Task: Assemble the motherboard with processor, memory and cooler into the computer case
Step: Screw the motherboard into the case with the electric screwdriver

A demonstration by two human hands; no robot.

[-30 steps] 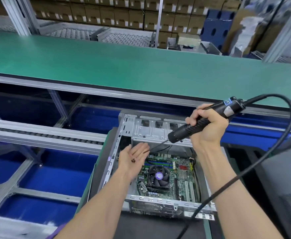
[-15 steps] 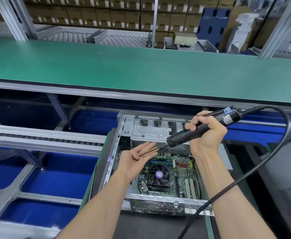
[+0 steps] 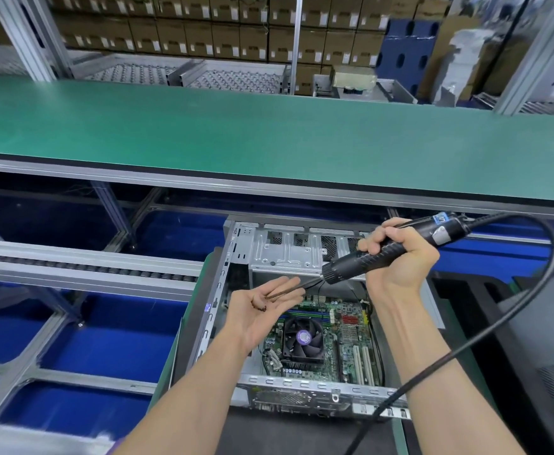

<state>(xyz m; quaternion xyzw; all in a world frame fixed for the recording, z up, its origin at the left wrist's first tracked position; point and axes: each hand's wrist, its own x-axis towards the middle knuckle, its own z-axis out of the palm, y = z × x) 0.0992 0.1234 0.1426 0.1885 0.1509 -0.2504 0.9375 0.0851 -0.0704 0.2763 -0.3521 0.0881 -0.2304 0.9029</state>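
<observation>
Your right hand (image 3: 397, 257), right of centre in the frame, has its grip wrapped tight round the black electric screwdriver (image 3: 390, 249), fingers curled over the barrel and thumb underneath. The tool slants down to the left, and its thin bit (image 3: 288, 289) lies across the fingers of your left hand (image 3: 262, 307). That left hand is palm up with fingers nearly straight, its grip slack; a few small dark screws (image 3: 259, 305) rest loose on the palm, just beside the bit's tip. A black cable (image 3: 466, 349) loops from the screwdriver's rear at the right edge and runs down to the bottom of the frame.

Both hands hover over the open computer case (image 3: 236, 257) in the lower centre. Inside it lies the motherboard (image 3: 344, 336), with the cooler (image 3: 302, 338) and its fan seated on it, below your left palm. Memory sticks (image 3: 305, 312) sit just above the cooler. Across the upper half runs a green desk (image 3: 269, 133), with stacked cartons (image 3: 203, 34) behind it.
</observation>
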